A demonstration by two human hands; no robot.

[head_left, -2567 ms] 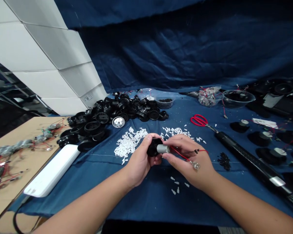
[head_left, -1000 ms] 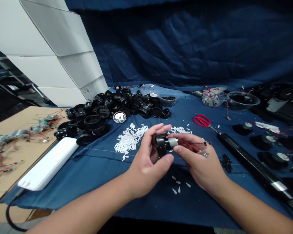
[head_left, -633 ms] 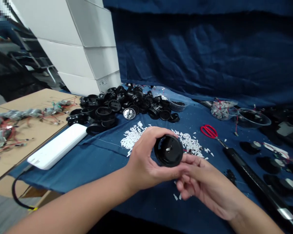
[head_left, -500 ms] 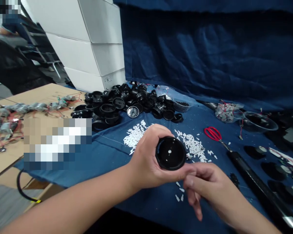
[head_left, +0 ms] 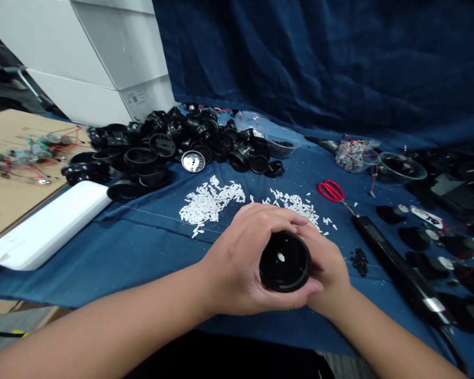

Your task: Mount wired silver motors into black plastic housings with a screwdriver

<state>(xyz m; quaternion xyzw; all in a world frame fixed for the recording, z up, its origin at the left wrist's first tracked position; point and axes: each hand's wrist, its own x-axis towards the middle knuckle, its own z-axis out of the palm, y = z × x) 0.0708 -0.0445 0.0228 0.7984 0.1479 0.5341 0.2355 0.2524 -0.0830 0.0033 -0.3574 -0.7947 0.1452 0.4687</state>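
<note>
My left hand [head_left: 240,263] is wrapped around a black round plastic housing [head_left: 286,268], its open, cup-like side facing me. A small white spot shows on the housing's inner floor. Close against the housing's right and far side is my right hand [head_left: 329,266], curled around it, with most of its fingers hidden behind the housing and my left hand. On the blue cloth just beyond lie two heaps of small white plastic pieces, a left heap [head_left: 205,202] and a right heap [head_left: 296,205], the right one partly covered by my hands.
Black plastic housings [head_left: 205,137] are piled at the back left near white boxes [head_left: 118,47]. A long white case [head_left: 51,223] lies left. Red-handled scissors [head_left: 332,190], a black rod-shaped tool [head_left: 395,268] and small black bits [head_left: 359,261] lie right. Clear bowls [head_left: 398,168] stand behind.
My right hand has moved up from below the housing to its far right side. The housing stays in my left hand. The view has shifted, and table items appear further left and higher.
</note>
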